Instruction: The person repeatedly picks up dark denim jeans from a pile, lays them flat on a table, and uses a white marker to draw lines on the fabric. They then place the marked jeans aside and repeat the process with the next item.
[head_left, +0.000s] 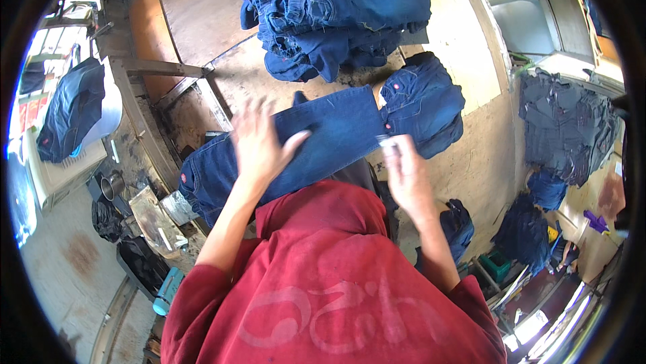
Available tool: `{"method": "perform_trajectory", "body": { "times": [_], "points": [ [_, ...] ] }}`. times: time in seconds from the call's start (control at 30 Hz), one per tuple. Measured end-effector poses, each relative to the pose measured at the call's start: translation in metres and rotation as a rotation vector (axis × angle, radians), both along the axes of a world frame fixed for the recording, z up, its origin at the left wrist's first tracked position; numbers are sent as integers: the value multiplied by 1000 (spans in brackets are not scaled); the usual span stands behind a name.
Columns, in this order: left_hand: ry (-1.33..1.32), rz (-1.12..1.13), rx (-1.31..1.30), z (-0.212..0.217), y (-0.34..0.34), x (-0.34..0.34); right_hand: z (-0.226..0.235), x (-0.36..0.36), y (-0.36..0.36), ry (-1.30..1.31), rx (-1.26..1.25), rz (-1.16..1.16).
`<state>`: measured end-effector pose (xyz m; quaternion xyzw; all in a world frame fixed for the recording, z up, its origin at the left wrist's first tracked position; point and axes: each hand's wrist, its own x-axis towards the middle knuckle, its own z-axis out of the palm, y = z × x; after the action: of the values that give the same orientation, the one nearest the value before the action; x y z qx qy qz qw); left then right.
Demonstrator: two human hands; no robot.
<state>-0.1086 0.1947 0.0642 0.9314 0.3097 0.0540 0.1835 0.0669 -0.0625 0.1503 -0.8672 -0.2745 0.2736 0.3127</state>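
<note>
A pair of dark blue jeans (333,122) lies folded lengthwise across my lap, with a small red round mark near its left end. My left hand (257,142) rests flat on the denim, fingers spread and a little smeared by motion. Beside the right end of the jeans is my right hand (406,172), its fingers closed around a small, pale, shiny thing too blurred to name. Just beyond that hand, another bundle of folded jeans (424,112) lies on the floor, close to the end of the first pair.
A tall pile of jeans (336,17) stands ahead. Dark grey garments (565,125) are heaped at the right, near more denim (525,233). A wooden frame (151,128) stands at my left, and a metal cup (111,186) sits beyond it.
</note>
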Motion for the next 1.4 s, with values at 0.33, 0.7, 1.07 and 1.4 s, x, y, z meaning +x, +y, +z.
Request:
{"method": "perform_trajectory", "body": {
  "times": [0.33, 0.7, 1.07, 1.4],
  "points": [
    [43, -384, -486, -99, 40, 124, -86, -74, 88, -480, 190, 111],
    [-225, -294, -354, -109, 58, 137, -110, -64, 143, -510, -25, 95],
    [-149, -178, -600, -120, 52, 139, -79, -90, 93, -444, -46, 121],
    [-234, -163, -554, -128, 49, 138, -117, -57, 147, -561, 40, 78]
  ]
}}
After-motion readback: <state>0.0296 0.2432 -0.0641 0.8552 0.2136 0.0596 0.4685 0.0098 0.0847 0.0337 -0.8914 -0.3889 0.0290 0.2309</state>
